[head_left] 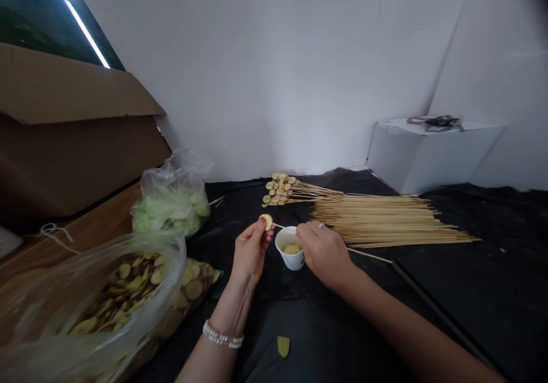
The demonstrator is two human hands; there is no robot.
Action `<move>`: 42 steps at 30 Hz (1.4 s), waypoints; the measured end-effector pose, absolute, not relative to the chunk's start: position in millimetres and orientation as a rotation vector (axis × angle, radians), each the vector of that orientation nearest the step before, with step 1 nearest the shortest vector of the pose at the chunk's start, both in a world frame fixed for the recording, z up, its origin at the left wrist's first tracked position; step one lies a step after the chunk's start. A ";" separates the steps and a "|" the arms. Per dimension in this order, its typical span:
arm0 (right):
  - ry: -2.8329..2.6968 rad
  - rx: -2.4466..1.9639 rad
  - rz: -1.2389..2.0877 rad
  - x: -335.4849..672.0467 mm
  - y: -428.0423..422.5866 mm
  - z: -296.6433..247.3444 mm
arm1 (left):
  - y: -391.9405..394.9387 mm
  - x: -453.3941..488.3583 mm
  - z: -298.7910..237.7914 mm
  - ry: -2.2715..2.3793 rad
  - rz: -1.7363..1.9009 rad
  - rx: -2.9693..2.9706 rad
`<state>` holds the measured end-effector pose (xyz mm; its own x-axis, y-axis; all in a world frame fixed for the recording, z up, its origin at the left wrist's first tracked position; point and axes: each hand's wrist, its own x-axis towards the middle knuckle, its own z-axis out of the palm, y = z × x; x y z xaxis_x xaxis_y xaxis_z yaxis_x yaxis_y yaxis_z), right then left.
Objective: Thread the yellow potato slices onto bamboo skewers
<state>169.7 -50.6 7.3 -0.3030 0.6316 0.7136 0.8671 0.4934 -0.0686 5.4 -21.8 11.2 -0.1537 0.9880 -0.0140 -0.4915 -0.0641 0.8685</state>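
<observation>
1. Head view: the left hand (pixel 250 249) pinches a pale round slice (pixel 267 221) between thumb and fingers, left of a white cup (pixel 291 264).
2. The right hand (pixel 323 252), wearing a ring, is closed around a thin skewer (pixel 370 255). The skewer's left end reaches the held slice; how deeply it has entered I cannot tell. Its other end extends to the right, beyond the hand.
3. More slices (pixel 293 249) lie inside the cup, between the hands.
4. On the far side, a row of bare skewers (pixel 385 218) spreads to the right; a cluster of skewered slices (pixel 280 188) lies at its left.
5. Near left, an open plastic bag (pixel 183 252) holds many slices; beyond it stands a clear bag of pale-green pieces (pixel 171 200).
6. A single loose piece (pixel 283 346) lies on the black sheet (pixel 257 337), nearest the viewer.
</observation>
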 end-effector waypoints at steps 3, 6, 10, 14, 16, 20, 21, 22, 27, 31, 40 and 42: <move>-2.043 -1.270 -0.409 169.6 -51.8 7.7 | -22.0 5.6 11.3 0.904 1.531 0.758; -2.083 -1.333 -0.358 169.5 -53.1 8.7 | -21.7 5.4 11.3 0.903 1.530 0.755; -2.114 -1.368 -0.331 169.6 -53.3 9.0 | -21.7 5.4 10.5 0.895 1.519 0.759; -2.077 -1.282 -0.381 169.8 -52.3 8.3 | -21.9 5.7 9.1 0.888 1.504 0.757; -2.056 -1.244 -0.410 169.9 -51.9 8.7 | -22.0 6.1 8.8 0.881 1.497 0.768; -2.038 -1.214 -0.435 170.0 -51.6 10.2 | -22.8 7.2 9.6 0.864 1.485 0.784; -2.037 -1.217 -0.436 170.0 -51.6 10.3 | -23.2 7.3 9.9 0.862 1.485 0.784; -2.039 -1.227 -0.435 170.0 -51.7 10.2 | -23.5 7.4 10.3 0.861 1.484 0.784; -2.082 -1.314 -0.401 170.0 -53.4 9.7 | -24.6 7.7 11.4 0.862 1.469 0.799; -2.070 -1.292 -0.420 169.6 -54.5 11.7 | -25.7 9.3 12.1 0.859 1.464 0.822; -2.062 -1.245 -0.390 169.9 -53.2 12.1 | -26.4 10.2 11.4 0.864 1.450 0.875; -2.087 -1.271 -0.356 169.8 -54.2 12.8 | -26.4 10.2 11.9 0.861 1.448 0.885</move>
